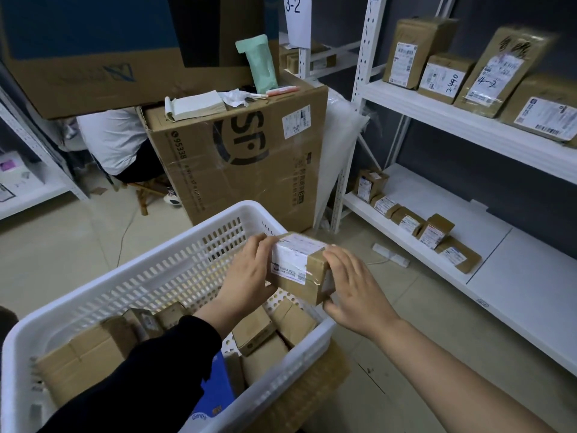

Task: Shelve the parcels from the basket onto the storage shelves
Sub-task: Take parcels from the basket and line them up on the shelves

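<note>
Fingers (259, 245) of the left hand (249, 273) curl over one end of a small brown parcel (299, 267), thumb underneath. The right hand (352, 289) clasps the other end the same way, its fingertips (335, 254) on the top edge. Both hands hold it firmly between them.

From where I stand, the parcel's long axis runs across, from hand to hand, its right end a little lower. The white label faces up and clear tape wraps the middle. It is lifted clear above the far right corner of the white basket (175, 264), touching nothing but the hands.

Below it, more boxes (259, 332) lie jumbled in the basket, with a blue packet (218, 379) near the black sleeve (150, 367).

To the right stand the white shelves. The lower shelf (515, 276) carries a row of small parcels (412, 226) along its front left edge. The upper shelf (468, 126) holds bigger ones (446, 76) leaning side by side.

Between the basket and the lower shelf there is bare floor with a white power strip (390, 254) on it. A tall carton (237, 160) stands just behind the basket, beside the shelf post (356, 120), with a pad (196, 104) and a green packet (260, 64) on top. Behind it someone in a pale shirt (115, 142) sits on a stool.
</note>
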